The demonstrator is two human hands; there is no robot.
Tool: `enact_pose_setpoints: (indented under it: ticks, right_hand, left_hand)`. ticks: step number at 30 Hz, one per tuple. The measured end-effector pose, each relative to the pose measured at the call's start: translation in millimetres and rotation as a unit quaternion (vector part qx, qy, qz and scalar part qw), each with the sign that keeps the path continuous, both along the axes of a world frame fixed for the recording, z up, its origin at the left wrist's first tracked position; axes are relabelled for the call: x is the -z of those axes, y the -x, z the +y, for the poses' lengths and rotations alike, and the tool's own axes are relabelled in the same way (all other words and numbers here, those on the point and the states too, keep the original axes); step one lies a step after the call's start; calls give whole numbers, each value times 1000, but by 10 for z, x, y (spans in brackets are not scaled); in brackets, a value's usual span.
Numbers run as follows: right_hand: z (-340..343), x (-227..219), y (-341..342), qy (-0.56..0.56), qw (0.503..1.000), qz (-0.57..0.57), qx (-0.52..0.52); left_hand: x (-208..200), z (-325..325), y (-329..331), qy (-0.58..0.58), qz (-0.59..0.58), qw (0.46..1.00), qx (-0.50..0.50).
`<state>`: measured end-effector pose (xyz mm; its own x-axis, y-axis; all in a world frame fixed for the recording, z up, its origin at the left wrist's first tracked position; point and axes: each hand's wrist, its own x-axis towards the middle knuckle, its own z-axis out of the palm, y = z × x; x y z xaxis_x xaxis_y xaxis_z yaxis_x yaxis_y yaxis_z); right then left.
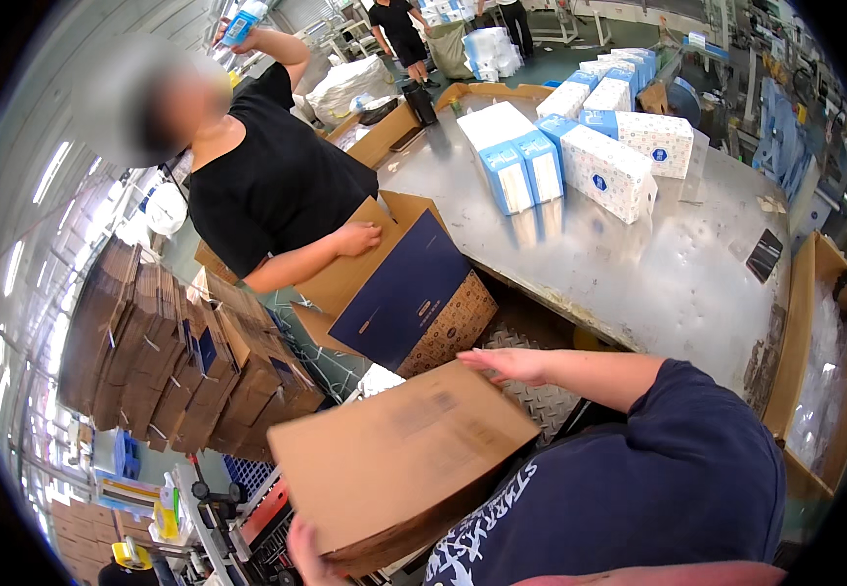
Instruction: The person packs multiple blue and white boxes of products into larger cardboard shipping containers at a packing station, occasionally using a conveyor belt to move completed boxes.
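Observation:
A closed brown cardboard box (399, 454) lies tilted in front of me, its plain top facing up. At its lower left corner is my left hand (312, 555), slightly blurred and curled against the box's end, partly cut off by the view's edge. My right hand (505, 365) rests at the far right edge of the box, palm flat and fingers stretched out. Just beyond it stands an open carton (404, 293) with a dark blue and patterned side. A co-worker's hand (357, 238) touches that carton's raised flap.
The co-worker's other hand lifts a bottle (242, 23). White-and-blue packs (607, 174) stand on the metal table (682, 259), along with a dark card-like item (764, 256). Flattened cartons (165, 356) are stacked at left. A box of clear plastic (819, 391) sits at right; a roller machine (262, 518) is lower left.

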<state>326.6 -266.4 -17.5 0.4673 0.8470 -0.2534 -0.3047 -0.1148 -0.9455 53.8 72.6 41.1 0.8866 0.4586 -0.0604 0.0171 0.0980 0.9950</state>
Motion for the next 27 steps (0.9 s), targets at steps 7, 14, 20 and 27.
enact_pose_setpoints:
  ticks: [7, 14, 20, 27]
  right_hand:
    - [160, -291, -76, 91, 904, -418, 22]
    - [-792, 35, -398, 163, 974, -158, 14]
    - [-1299, 589, -803, 305, 865, -381, 119]
    - [-1345, 1629, -837, 371, 754, -538, 71]
  left_hand:
    - [729, -519, -785, -349, 85, 811, 461]
    - [1312, -379, -743, -711, 225, 599, 292]
    - [1956, -371, -600, -646, 241, 697, 198]
    - [1977, -348, -330, -689, 371, 623, 6]
